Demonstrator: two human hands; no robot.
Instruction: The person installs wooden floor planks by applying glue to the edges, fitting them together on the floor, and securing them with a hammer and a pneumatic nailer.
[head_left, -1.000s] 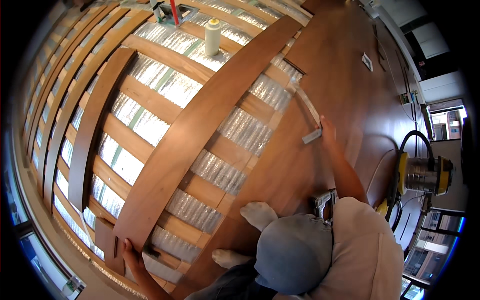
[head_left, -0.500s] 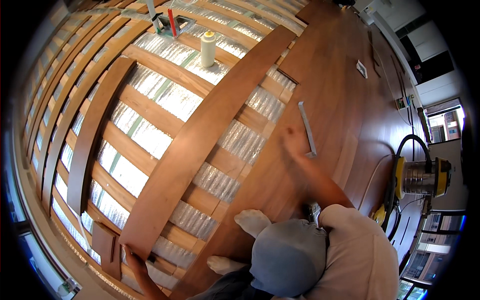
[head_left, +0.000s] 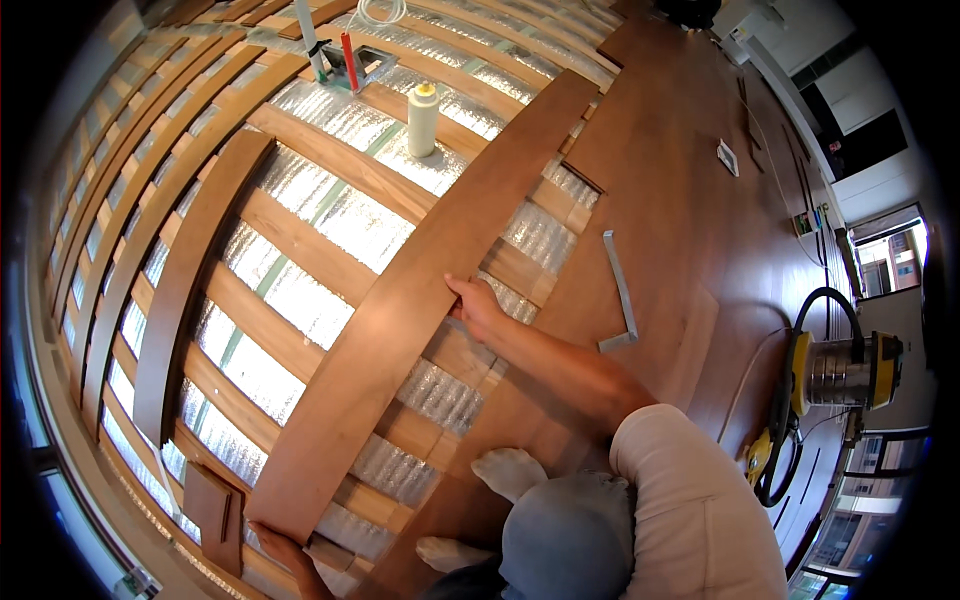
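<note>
A long brown floorboard [head_left: 375,330] lies slantwise across the wooden battens, apart from the laid floor on its right. My left hand [head_left: 278,545] grips its near end, with the thumb on top and the other fingers mostly hidden. Halfway along the right edge, my right hand [head_left: 476,308] is closed on the same board, thumb above and fingers curling below. To the right of that hand, a grey metal pull bar [head_left: 621,285] with bent ends rests on the finished floor.
Silvery foil [head_left: 290,310] shows between the battens [head_left: 300,235]. A pale bottle with a yellow cap [head_left: 423,125] stands beyond the board; a red pipe [head_left: 350,62] rises farther back. Short offcuts [head_left: 207,500] lie near my left hand. A yellow-and-steel vacuum cleaner [head_left: 845,368] stands right.
My right hand has moved left from beside the pull bar and taken hold of the floorboard's right edge. My left hand stays at the near end. The view has shifted slightly.
</note>
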